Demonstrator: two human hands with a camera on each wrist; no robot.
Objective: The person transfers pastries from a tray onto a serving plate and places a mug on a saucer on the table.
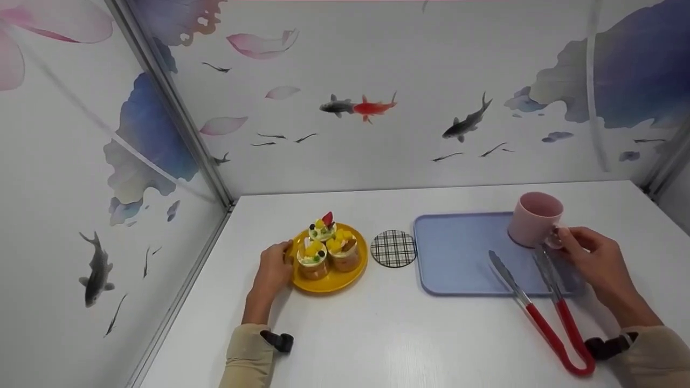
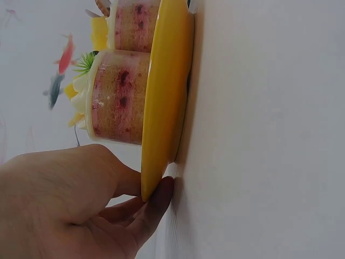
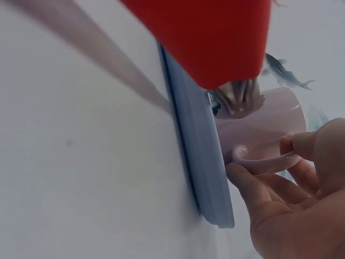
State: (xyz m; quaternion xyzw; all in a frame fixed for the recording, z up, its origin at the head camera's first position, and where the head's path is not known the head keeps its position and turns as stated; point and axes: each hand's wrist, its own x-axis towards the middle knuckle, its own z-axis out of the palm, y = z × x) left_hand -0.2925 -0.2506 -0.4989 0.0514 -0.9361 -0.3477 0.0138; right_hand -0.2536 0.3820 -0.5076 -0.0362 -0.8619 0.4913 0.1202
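My left hand (image 1: 275, 269) pinches the left rim of a yellow plate (image 1: 329, 285), thumb above and fingers under the edge in the left wrist view. On the plate stand three clear dessert cups (image 1: 313, 264) with layered cake, cream and fruit on top. At the right, my right hand (image 1: 595, 261) grips the handle of a pink mug (image 1: 533, 221), which is upright over the back right part of a blue tray (image 1: 458, 256). Tongs (image 1: 555, 328) with red handles lie with their metal tips over the tray, the handles reaching towards me beside my right wrist.
Between plate and tray lies a round checked coaster (image 1: 393, 249), right by the tray's left edge. The white table (image 1: 377, 339) is bordered by printed panels at the back and left. Dark wrist cameras (image 1: 277, 341) sit on both sleeves.
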